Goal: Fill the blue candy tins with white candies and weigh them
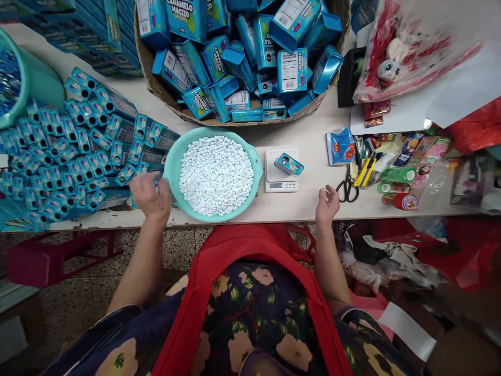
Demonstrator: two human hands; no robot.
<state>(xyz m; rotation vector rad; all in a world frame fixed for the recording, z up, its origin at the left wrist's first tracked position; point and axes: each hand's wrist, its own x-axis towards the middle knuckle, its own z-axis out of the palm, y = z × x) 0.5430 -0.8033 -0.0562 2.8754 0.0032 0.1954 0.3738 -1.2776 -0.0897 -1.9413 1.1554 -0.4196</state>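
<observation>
My left hand [151, 197] is smeared by motion at the left rim of a turquoise bowl [257, 180], close to small blue candy boxes. Whether its fingers hold anything is not clear. Small white candies [216, 175] fill much of the bowl. To its right, a white digital scale [273, 173] carries one small blue candy box [288, 164], tilted at an angle on the plate. My right hand [327, 204] hovers by the table's front edge, right of the scale. Its fingers are loosely curled and apart, with nothing seen in them. Black-handled scissors [348, 191] lie just beside it.
Many small blue boxes [84, 156] stand in rows at left, beside a turquoise tub [43, 78]. Behind the bowl is a carton [156, 86] of larger blue boxes. Yellow cutters [365, 169], a blue packet [340, 147] and wrapped sweets lie at right. A stool [43, 258] stands below.
</observation>
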